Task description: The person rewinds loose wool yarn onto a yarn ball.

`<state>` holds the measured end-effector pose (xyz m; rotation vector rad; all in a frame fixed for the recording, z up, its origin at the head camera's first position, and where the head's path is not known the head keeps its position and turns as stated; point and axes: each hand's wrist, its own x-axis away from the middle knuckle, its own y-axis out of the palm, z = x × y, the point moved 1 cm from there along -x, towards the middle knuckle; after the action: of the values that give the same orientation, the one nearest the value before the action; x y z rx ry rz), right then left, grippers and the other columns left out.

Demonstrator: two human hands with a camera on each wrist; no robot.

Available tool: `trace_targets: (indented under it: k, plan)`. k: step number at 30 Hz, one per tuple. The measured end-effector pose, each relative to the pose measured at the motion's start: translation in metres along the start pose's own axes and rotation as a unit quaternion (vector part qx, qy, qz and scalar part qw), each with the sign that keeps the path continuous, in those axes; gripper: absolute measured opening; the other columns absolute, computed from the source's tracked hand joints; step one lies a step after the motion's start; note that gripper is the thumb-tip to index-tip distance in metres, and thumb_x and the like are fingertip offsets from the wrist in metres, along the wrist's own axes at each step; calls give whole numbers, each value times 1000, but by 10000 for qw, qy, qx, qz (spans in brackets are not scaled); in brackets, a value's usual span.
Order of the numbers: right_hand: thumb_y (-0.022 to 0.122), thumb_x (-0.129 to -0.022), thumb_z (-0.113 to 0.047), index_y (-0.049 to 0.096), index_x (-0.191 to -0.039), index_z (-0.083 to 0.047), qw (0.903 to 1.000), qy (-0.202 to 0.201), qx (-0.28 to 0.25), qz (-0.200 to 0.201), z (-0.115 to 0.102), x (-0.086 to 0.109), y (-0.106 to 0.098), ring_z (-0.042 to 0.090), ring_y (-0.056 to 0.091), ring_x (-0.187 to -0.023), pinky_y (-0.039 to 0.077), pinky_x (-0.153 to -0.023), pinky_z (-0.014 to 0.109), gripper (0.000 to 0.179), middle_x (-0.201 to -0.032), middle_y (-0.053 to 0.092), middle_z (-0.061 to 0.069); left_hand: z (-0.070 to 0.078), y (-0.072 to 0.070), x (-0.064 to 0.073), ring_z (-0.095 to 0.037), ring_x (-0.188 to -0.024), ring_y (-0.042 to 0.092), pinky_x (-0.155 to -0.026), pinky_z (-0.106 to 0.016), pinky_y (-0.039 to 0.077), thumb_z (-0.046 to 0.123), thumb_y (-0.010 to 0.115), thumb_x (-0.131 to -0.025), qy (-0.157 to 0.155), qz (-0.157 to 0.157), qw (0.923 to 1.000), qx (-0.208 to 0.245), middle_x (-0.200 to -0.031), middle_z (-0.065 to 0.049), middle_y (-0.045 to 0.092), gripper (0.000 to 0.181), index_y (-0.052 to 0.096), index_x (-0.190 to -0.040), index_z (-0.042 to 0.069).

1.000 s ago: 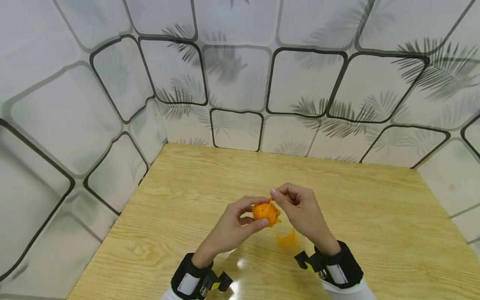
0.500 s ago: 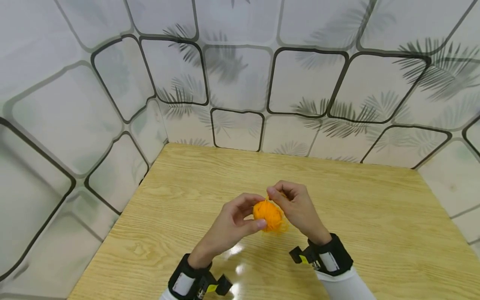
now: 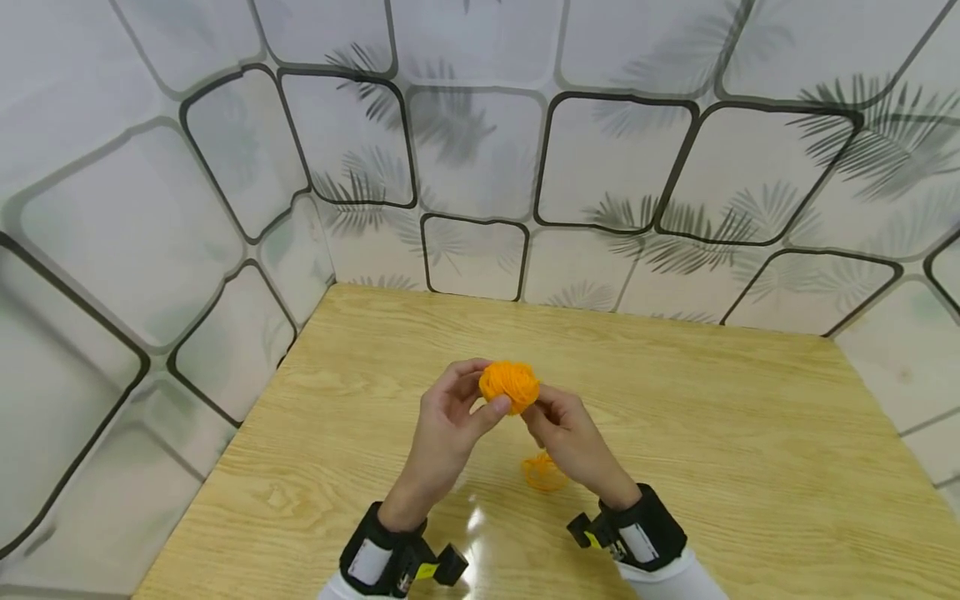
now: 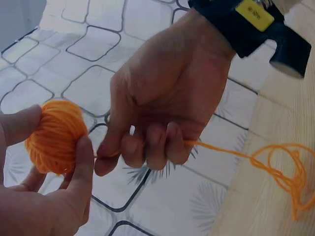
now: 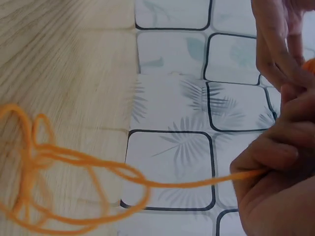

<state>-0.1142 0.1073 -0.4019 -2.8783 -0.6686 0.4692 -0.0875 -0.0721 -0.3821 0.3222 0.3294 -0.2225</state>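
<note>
My left hand [image 3: 446,421] holds an orange ball of yarn [image 3: 510,386] between thumb and fingers, raised over the table. In the left wrist view the wound strands of the ball [image 4: 56,137] show clearly. Just right of it, my right hand [image 3: 566,433] pinches the yarn strand between thumb and index finger. From there the strand [image 4: 216,147] runs through the curled fingers of that hand and out its other side. It leads to a loose, looped tangle of the same yarn [image 3: 545,472], seen below the hands. The right wrist view shows these loops [image 5: 74,162] up close.
The wood-grain table [image 3: 360,358] spreads around the hands. Behind it and to the left stand walls covered in white cloth [image 3: 480,158] with dark outlined shapes and leaf prints. Each wrist wears a black band [image 3: 645,529] with a small camera.
The ball has risen and moved slightly left in my left hand. My right hand has gone from above the ball's right side to lower beside it, still pinching the strand.
</note>
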Motion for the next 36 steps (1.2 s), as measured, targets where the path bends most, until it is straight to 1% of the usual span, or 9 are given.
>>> trace_targets:
  k: [3,6,13,15,17,22,25,31,36]
  plan:
    - [47,-109,-9,67,-102,5,9998,183,-22,-90,-1,3,5,9,32,-46,28,-41,22,25,-57,41,-4,-1,1,-3,-24,-110,59,-94,-29,54,11,74,-94,162,234,9996,-64,-126,-19,60,47,51,-132,-7]
    - [45,-110,-12,65,-93,4,9994,298,44,-179,-1,6,9,7,34,-47,29,-41,22,31,-59,44,-1,-2,2,-5,-24,-107,59,-93,-29,55,5,72,-95,288,431,9983,-279,-125,-20,61,43,52,-131,-6]
    - [47,-109,-11,69,-111,-5,9960,131,855,-228,-9,17,14,9,43,-57,39,-49,23,23,-78,51,4,-6,1,-6,-30,-108,59,-89,-31,57,-1,68,-96,527,640,9910,-1050,-127,-19,56,37,55,-130,-3]
    - [51,-108,-12,72,-111,-9,9939,73,1088,-144,-13,20,14,10,45,-63,42,-55,23,21,-84,55,1,-7,0,-6,-33,-108,59,-88,-33,58,-1,68,-96,538,621,9907,-1088,-129,-19,54,37,55,-130,-2]
    - [54,-107,-14,74,-106,-12,9930,79,1176,-51,-17,23,14,8,42,-61,39,-54,22,20,-79,53,-4,-8,-1,-6,-35,-109,60,-87,-34,59,-2,68,-95,558,577,9904,-1128,-131,-19,53,37,56,-130,-2]
    - [60,-104,-17,72,-83,-14,9954,67,937,176,-29,27,8,1,28,-45,25,-41,21,25,-55,35,-10,-9,-5,-6,-37,-114,60,-87,-36,59,-7,68,-93,641,411,9885,-1306,-133,-20,55,37,61,-129,-3]
    - [61,-103,-13,69,-77,-16,9964,-156,795,252,-36,29,1,3,28,-44,25,-39,23,28,-55,38,-8,-10,-5,-5,-37,-116,58,-89,-36,58,-8,68,-93,580,336,9883,-1372,-133,-21,54,36,64,-128,-4]
    - [54,-104,-1,71,-96,-11,9944,-662,783,238,-43,29,-11,14,34,-51,33,-44,30,21,-74,47,1,-10,-3,-2,-36,-114,59,-87,-36,59,-10,68,-92,332,154,9909,-1296,-131,-21,56,36,65,-128,-6]
    - [56,-104,-5,72,-100,-11,9938,-515,951,239,-47,26,-18,11,39,-55,37,-47,29,18,-77,55,-1,-8,-2,0,-35,-113,58,-85,-36,60,-9,69,-92,157,-95,9917,-1273,-129,-19,56,37,64,-128,-3]
